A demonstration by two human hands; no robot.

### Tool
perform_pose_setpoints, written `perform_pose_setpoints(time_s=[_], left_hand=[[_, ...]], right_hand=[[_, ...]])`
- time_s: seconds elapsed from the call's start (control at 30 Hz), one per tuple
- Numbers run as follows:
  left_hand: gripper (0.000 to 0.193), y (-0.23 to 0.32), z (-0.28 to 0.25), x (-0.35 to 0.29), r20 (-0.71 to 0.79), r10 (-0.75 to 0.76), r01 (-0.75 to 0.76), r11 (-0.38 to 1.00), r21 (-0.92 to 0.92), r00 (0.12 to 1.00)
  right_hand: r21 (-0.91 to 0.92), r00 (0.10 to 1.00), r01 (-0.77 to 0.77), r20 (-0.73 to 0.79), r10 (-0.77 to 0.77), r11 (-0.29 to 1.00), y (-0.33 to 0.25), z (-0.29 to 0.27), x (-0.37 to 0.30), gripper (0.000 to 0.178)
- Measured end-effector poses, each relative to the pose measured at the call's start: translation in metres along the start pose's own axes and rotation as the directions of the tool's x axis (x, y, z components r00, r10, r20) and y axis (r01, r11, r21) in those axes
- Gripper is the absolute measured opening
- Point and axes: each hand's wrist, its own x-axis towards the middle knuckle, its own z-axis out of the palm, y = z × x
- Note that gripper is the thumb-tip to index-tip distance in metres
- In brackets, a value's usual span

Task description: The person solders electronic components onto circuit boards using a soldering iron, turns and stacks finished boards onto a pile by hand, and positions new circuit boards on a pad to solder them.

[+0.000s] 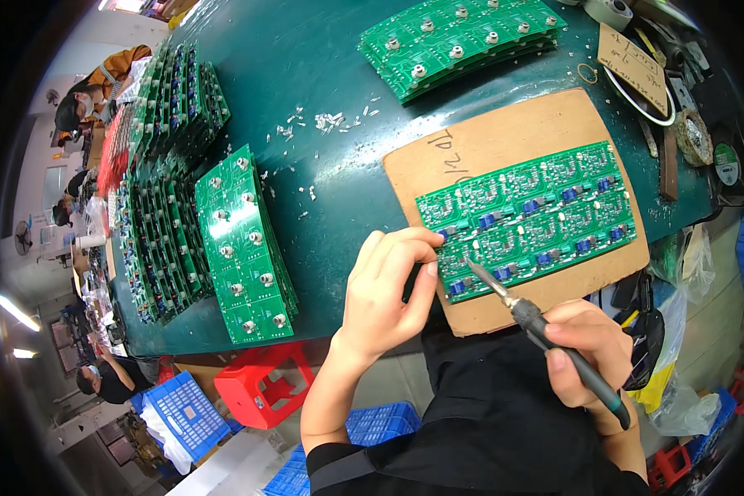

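Note:
A green circuit board panel (537,211) with blue components lies on a brown cardboard sheet (504,132) on the dark green table. My left hand (388,285) rests on the panel's near left corner, fingers curled, pressing it down. My right hand (591,347) grips a soldering iron (546,331) by its dark handle. The iron's metal tip sits on the panel's lower left part, just right of my left fingers.
Stacks of green boards (244,248) stand at the table's left, and another stack (459,41) lies at the back. Small metal bits (331,122) are scattered mid-table. Tape roll, wire and tools crowd the right edge. Red stool (264,384) and blue crates (186,409) sit below. Other people work at far left.

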Motion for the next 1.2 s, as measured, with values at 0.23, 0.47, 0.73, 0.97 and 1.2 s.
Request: perform_pose_setpoints(time_s=[0.23,0.47,0.73,0.97,1.2], left_hand=[[0.015,-0.008,0.004,-0.002,-0.024,0.040,-0.040,0.999,-0.006,0.999],[0.021,-0.009,0.019,-0.006,-0.126,0.081,-0.072,0.995,0.075,0.989],[0.022,-0.004,0.019,-0.006,-0.141,0.123,-0.105,0.986,0.131,0.982],[0.020,0.000,0.016,-0.003,-0.121,0.136,-0.112,0.976,0.185,0.983],[0.019,0.012,0.017,0.007,-0.097,0.058,-0.059,0.998,-0.008,0.994]], right_hand=[[-0.095,0.999,-0.040,0.025,0.043,0.995,0.000,0.021,0.003,0.026],[-0.167,0.996,0.026,0.083,-0.012,0.986,-0.007,0.029,0.009,0.026],[-0.121,0.995,-0.079,0.058,0.086,0.989,-0.009,0.017,0.008,0.024],[-0.077,0.997,-0.068,0.024,0.070,0.995,-0.004,0.013,0.003,0.021],[-0.037,0.976,-0.165,-0.151,0.157,0.986,-0.005,-0.010,-0.012,0.017]])
